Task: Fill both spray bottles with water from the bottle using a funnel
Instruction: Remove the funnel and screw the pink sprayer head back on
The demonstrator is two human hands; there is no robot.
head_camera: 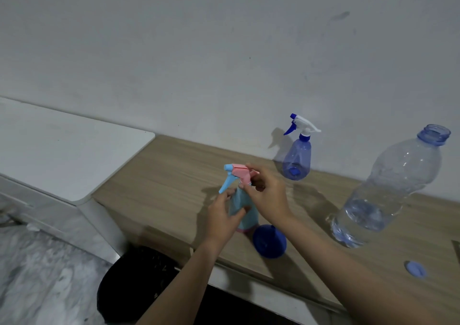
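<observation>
— While the left hand (221, 215) wraps the body of the pale sprayer (249, 221), what is the right hand (266, 192) doing?

— Its thumb and fingertips pinch the collar just under the pink trigger head (240, 171), the fingers narrowly curled. Judging by the grip, the head is being screwed on or off; which of the two cannot be told. The sprayer appears to stand on the table (174, 175), with the blue funnel (269, 241) lying just beside its base.

— How will the sprayer handle?

— Probably light, thin-walled and a little springy, so a hard squeeze could dent it, or push water out once it is filled. Hold it low on the body and twist only at the collar, never by the trigger lever.

— And the other items?

— The blue sprayer (297, 155) stands by the wall with its head on, well apart. The water bottle (388, 187) stands to the right, uncapped, with water only near its bottom. It looks soft-sided and is likely slippery if wet, so it is best taken round the middle with a whole hand. Its cap (416, 270) lies near the front edge.
</observation>
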